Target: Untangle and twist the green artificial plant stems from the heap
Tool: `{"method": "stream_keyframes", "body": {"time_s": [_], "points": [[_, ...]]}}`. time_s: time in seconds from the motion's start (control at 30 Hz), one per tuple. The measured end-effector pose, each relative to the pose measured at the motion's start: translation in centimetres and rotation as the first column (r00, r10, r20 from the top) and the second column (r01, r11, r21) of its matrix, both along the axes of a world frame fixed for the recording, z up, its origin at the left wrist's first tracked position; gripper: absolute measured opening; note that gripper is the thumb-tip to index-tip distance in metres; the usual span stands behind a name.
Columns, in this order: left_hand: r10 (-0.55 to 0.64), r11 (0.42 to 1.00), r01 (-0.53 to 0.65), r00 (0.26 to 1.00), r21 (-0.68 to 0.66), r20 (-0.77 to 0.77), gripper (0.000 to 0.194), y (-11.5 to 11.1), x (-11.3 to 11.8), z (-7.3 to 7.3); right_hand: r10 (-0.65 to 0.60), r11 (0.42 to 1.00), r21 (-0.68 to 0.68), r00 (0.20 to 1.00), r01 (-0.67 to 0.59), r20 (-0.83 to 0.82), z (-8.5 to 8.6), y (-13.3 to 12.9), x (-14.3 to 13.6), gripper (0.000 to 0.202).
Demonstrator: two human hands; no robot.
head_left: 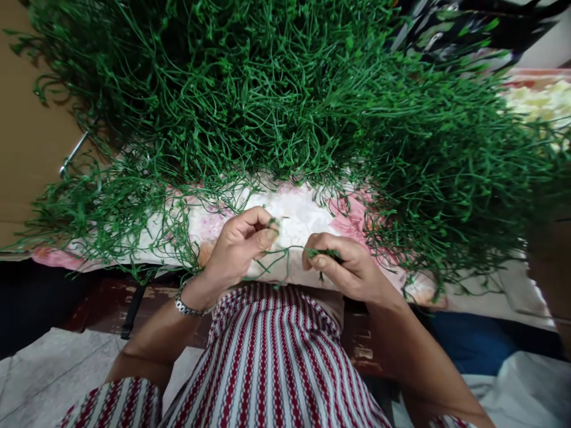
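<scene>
My left hand (241,244) is closed in a pinch, with a small bit of green stem between thumb and forefinger. A watch or metal bracelet sits on that wrist. My right hand (341,264) is closed on a green plastic-looking sprig (325,253), its thin stems poking out past the fingers. One thin stem (292,248) reaches from the right hand towards the left. Both hands are above the near edge of a flowered cloth (294,205). Just beyond them rises a big heap of similar green sprigs (267,107).
Loose sprigs (134,232) are strewn over the cloth on the left. Brown cardboard (31,137) stands at the far left, beside a metal rod (74,154). A dark patterned bag (468,30) is at the back right, near pale yellow flowers (542,101).
</scene>
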State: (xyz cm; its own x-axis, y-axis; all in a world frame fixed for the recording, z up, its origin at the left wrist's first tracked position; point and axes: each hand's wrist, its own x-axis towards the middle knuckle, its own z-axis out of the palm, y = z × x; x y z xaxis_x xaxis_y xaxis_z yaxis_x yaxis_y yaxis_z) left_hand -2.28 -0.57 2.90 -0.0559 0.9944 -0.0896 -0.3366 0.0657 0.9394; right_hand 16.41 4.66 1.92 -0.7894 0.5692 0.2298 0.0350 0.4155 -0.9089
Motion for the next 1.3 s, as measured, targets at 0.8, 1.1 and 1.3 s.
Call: {"method": "stream_keyframes", "body": {"time_s": [0.8, 1.1, 1.3], "points": [[-0.414, 0.879, 0.477, 0.746, -0.017, -0.522, 0.017, -2.2, -4.7, 3.3, -0.092, 0.939, 0.343, 0.956, -0.01, 0.279, 5.1, -0.1, 5.3, 0.008], [-0.039, 0.997, 0.04, 0.999, -0.065, 0.007, 0.015, 0.2, 0.3, -0.7, -0.223, 0.961, -0.135, 0.964, 0.242, 0.144, 0.0, -0.6, -3.4, 0.027], [0.016, 0.993, -0.003, 0.993, -0.119, 0.113, 0.018, -0.3, 0.4, -1.3, -0.092, 0.963, -0.252, 0.995, 0.098, 0.036, -0.7, -1.2, -3.6, 0.019]]}}
